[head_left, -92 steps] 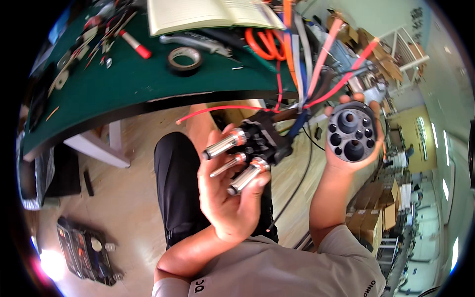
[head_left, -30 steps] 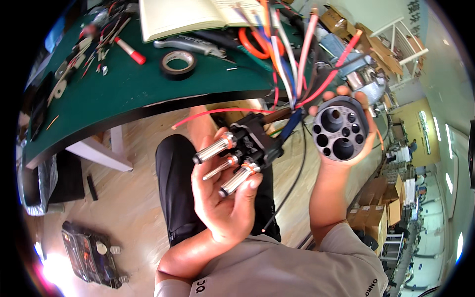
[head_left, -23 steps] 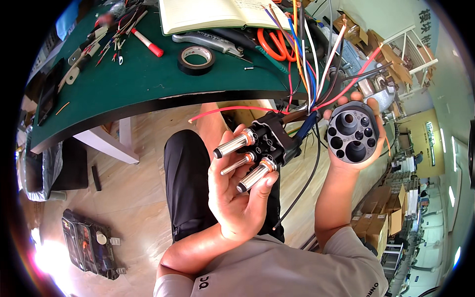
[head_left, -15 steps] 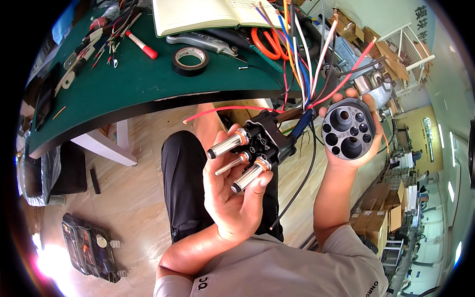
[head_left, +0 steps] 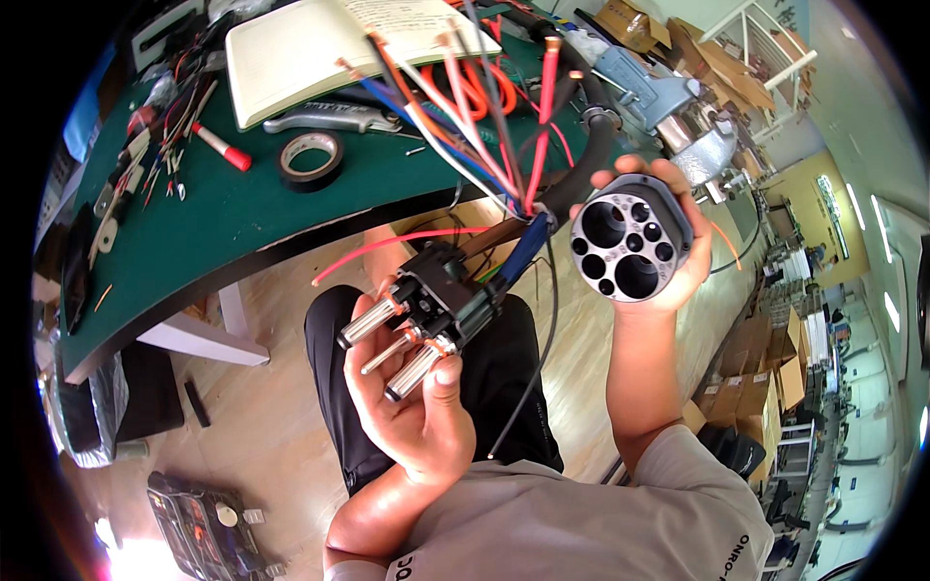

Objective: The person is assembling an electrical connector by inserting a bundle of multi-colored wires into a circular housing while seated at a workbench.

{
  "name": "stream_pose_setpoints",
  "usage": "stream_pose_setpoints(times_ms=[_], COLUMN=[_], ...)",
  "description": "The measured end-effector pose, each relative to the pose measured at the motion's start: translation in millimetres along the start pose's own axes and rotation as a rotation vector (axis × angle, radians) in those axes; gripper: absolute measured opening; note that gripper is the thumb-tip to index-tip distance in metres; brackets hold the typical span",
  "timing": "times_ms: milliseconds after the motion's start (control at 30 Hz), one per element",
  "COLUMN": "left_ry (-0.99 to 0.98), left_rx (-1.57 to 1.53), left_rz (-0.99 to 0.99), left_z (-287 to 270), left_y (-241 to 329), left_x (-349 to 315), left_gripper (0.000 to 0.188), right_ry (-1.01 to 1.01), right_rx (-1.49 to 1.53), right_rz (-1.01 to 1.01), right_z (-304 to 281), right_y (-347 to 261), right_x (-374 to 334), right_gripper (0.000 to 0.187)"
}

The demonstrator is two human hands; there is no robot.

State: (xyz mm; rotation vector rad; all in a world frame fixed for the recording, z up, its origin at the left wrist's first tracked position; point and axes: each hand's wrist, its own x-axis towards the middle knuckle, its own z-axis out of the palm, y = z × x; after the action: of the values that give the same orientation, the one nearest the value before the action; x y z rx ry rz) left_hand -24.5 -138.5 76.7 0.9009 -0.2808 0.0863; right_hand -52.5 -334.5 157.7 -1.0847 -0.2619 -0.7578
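My left hand (head_left: 412,421) is closed around the pin end of a black connector body (head_left: 450,295). Two thick silver pins and a thinner one, with orange rings at their bases, stick out of it toward the lower left. Blue, brown, red and other wires (head_left: 523,208) run from its back up to a thick black cable (head_left: 593,160). Raised to the right, my right hand (head_left: 678,261) grips a round grey connector housing (head_left: 628,240). Its face shows two large holes and several smaller ones. The housing and the connector body are apart.
On the green table (head_left: 218,213) lie an open notebook (head_left: 300,58), a roll of black tape (head_left: 311,161), a utility knife (head_left: 334,118), a red-and-white marker (head_left: 223,147) and loose wires. A bench vise (head_left: 644,87) stands at the far right. A tool bag (head_left: 208,528) sits on the floor.
Both hands have shifted left in view with their parts, the left one also slightly lower. The housing's face has turned more to the left. The loose wire ends now lean left.
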Motion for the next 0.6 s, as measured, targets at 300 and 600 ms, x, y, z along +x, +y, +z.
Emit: stream_pose_setpoints(times_ms=[300,600], left_ry=[-0.007,-0.011], left_rx=[0.025,0.017], left_rz=[0.052,0.009], left_z=[0.3,-2.7], left_y=[-1.9,-1.7], left_x=[0.8,0.3], left_gripper=[0.066,0.072], right_ry=[0.043,0.083], right_rx=[0.073,0.027], right_rz=[0.034,0.018], right_z=[-5.1,-15.3], right_y=[0.6,-2.5], right_x=[-1.6,-4.3], right_gripper=[0.044,0.044])
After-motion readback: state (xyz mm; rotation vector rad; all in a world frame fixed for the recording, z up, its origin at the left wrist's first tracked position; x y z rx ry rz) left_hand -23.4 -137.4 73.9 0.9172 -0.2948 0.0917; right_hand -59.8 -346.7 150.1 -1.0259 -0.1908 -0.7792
